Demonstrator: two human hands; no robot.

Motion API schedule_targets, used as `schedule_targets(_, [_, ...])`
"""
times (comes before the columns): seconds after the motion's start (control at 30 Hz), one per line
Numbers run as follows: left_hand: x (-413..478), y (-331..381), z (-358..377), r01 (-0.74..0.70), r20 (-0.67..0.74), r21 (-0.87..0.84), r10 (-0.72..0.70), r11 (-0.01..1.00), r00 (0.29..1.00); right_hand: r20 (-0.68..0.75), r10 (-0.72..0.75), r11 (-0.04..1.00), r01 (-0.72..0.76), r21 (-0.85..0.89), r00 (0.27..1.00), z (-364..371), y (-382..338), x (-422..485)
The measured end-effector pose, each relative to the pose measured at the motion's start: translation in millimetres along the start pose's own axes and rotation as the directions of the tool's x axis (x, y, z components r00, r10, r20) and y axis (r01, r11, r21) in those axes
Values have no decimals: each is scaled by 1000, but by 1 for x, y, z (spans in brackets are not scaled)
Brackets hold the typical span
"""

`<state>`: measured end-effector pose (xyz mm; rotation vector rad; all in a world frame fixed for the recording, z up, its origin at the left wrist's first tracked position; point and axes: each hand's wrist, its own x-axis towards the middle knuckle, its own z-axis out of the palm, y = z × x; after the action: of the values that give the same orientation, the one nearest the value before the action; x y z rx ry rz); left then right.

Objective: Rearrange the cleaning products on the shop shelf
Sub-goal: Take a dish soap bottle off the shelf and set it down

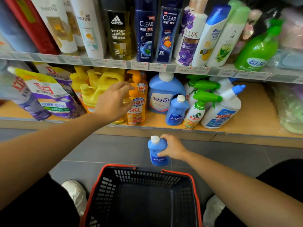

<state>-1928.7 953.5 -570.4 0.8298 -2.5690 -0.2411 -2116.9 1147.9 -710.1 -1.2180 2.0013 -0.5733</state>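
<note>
My right hand point(172, 147) grips a small blue bottle with a white cap point(156, 151), held upright in the air between the lower shelf edge and the basket. My left hand point(114, 100) reaches to the lower shelf, fingers curled around an orange pump bottle point(136, 110) at its neck. A second small blue bottle point(176, 110) stands on the lower shelf beside a large blue detergent bottle point(164, 94). Green-trigger spray bottles point(196, 108) and a white toilet-cleaner bottle point(221, 110) stand to the right.
A black shopping basket with a red rim point(144, 169) sits on the grey floor below, nothing visible inside. Yellow jugs point(96, 92) and purple refill bags point(52, 95) fill the shelf's left. Shampoo bottles point(146, 30) line the upper shelf. Bare wooden shelf point(255, 108) lies right.
</note>
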Motion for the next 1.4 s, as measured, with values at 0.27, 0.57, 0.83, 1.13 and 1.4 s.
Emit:
schedule_targets(0.27, [37,-15,14,92,175,73,-103,993,979,41,121,988,-116,-99,992,27,40,17])
schedule_targets(0.57, [45,-9,2,166,303,-132,-119,977,945,105,216,958,-189,-217,971,10,47,12])
schedule_targets(0.83, [35,27,-26,53,307,-325,52,944,950,-136,-57,975,84,205,989,-49,-53,1])
schedule_targets(1.13, [14,72,-96,124,259,-766,127,630,957,-385,-345,815,476,330,856,-81,-118,-57])
schedule_targets(1.4, [-25,85,-81,-103,206,-471,223,876,953,-521,-425,905,333,-266,741,-74,-107,-97])
